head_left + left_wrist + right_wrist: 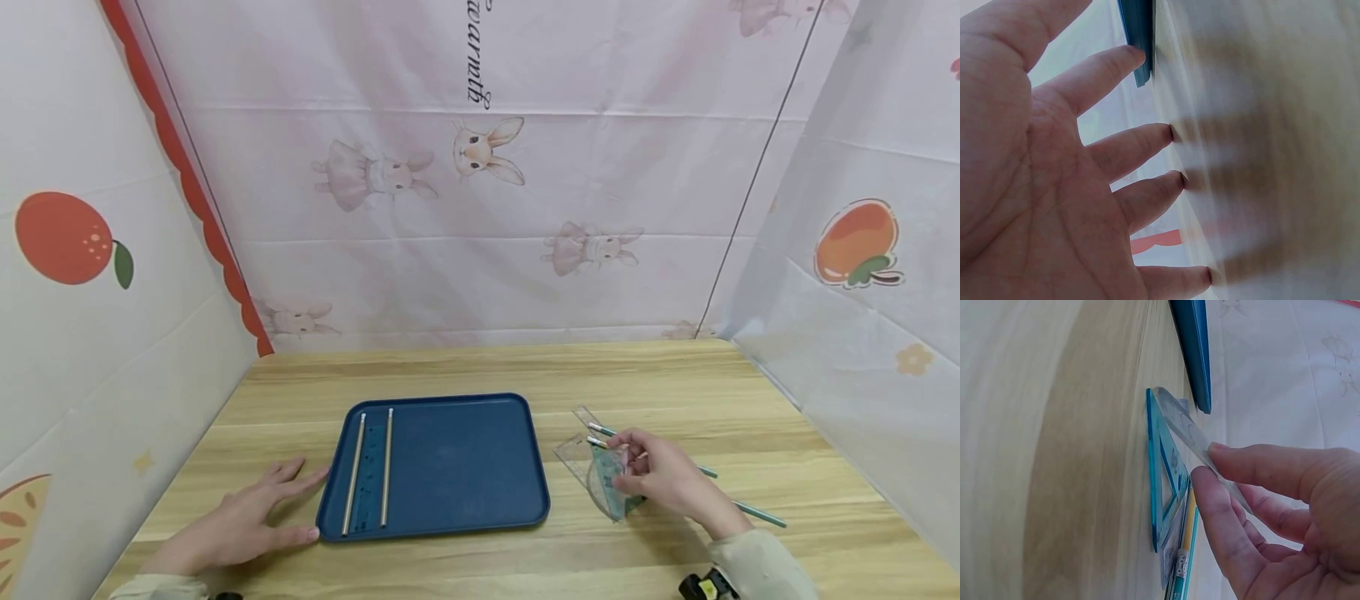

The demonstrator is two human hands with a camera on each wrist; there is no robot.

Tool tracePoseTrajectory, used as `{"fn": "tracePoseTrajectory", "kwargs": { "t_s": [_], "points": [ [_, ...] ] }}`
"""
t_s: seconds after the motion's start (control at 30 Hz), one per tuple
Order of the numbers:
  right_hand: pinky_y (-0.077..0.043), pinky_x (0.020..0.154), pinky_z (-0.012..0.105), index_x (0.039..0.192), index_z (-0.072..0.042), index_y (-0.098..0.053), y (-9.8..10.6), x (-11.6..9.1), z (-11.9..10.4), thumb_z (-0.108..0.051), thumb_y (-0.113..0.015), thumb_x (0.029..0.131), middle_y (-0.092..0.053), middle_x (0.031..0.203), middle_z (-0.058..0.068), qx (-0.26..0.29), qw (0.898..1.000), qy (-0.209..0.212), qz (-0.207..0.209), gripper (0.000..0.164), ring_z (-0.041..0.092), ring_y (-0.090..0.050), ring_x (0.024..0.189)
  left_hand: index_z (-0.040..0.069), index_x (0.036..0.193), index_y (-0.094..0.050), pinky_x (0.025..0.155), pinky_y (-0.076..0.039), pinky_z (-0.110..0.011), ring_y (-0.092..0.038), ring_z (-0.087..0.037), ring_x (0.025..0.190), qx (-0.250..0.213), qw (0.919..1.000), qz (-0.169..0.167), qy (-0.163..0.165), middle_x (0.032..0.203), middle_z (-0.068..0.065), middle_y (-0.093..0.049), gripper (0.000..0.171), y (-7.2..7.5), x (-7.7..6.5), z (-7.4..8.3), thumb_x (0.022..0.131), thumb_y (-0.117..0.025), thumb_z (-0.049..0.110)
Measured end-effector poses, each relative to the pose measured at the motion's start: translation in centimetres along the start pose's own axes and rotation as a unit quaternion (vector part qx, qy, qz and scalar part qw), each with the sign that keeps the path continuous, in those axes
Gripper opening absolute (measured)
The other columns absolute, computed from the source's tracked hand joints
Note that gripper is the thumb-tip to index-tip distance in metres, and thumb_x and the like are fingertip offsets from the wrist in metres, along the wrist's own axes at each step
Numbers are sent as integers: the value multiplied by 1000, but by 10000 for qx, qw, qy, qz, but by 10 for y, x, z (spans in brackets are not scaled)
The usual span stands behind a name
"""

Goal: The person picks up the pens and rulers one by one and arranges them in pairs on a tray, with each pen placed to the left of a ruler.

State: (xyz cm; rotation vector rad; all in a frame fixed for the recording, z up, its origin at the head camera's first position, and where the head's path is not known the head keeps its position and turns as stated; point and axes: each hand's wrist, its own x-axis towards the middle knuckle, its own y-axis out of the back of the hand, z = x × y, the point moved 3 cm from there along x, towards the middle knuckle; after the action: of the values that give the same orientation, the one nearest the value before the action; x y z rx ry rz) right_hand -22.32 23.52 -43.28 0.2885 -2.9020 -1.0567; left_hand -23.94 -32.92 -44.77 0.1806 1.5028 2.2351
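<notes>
My right hand [660,475] pinches a clear protractor [1186,428] between thumb and fingers, tilted over a teal set square [1170,459]. Beneath and beside these lie clear plastic drawing pieces [572,454] and green pencils [761,514], partly hidden by the hand. To the left, a dark blue tray [465,467] holds a teal ruler [368,475] between two gold pencils, one on its left [353,479] and one on its right [387,471]. My left hand [243,521] rests with spread fingers on the table, thumb and index fingertips right at the tray's left rim.
The wood-grain table [450,571] is enclosed by printed cloth at the back [420,275], left and right. A short stretch of table separates the tray's right rim from the drawing pieces.
</notes>
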Motion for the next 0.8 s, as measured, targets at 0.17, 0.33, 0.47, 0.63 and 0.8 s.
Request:
{"fn": "tracePoseTrajectory", "kwargs": {
  "t_s": [0.17, 0.33, 0.47, 0.63, 0.8],
  "points": [
    [-49, 62, 24, 136, 2, -62, 1, 1, -1, -4, -84, 89, -63, 97, 7, 10, 10000, 35, -19, 53, 15, -60, 80, 21, 163, -49, 87, -28, -100, -28, -72, 149, 62, 10000, 18, -45, 168, -37, -33, 83, 0, 0, 1, 94, -76, 59],
    [-50, 64, 25, 140, 1, -59, 2, 2, -2, -5, -83, 92, -64, 100, 8, 38, 10000, -16, -29, 55, 16, -62, 81, 20, 163, -49, 87, -29, -100, -28, -72, 149, 98, 9999, 19, -38, 168, -37, -33, 84, 1, 0, 1, 94, -76, 59],
    [-50, 65, 25, 141, 2, -59, 2, 2, -4, -5, -83, 93, -64, 100, 7, 20, 10000, -7, -18, 54, 16, -62, 81, 21, 163, -49, 87, -28, -100, -28, -73, 149, 92, 10000, 4, -35, 168, -37, -33, 84, 1, 0, 2, 94, -76, 59],
    [-52, 65, 24, 142, 2, -59, 2, 2, -5, -6, -83, 92, -66, 101, 7, 34, 10000, 4, 61, 55, 16, -65, 83, 21, 163, -48, 87, -28, -100, -28, -73, 149, 83, 10000, 2, -34, 168, -37, -33, 84, 1, 0, 1, 94, -76, 60],
    [-54, 66, 24, 139, 2, -59, 2, 3, -7, -6, -84, 91, -66, 99, 7, 85, 9999, 32, 145, 54, 16, -66, 82, 22, 163, -48, 88, -27, -100, -26, -73, 149, 46, 10000, -12, 2, 168, -37, -32, 84, 1, 0, 1, 94, -76, 60]
  ]
}}
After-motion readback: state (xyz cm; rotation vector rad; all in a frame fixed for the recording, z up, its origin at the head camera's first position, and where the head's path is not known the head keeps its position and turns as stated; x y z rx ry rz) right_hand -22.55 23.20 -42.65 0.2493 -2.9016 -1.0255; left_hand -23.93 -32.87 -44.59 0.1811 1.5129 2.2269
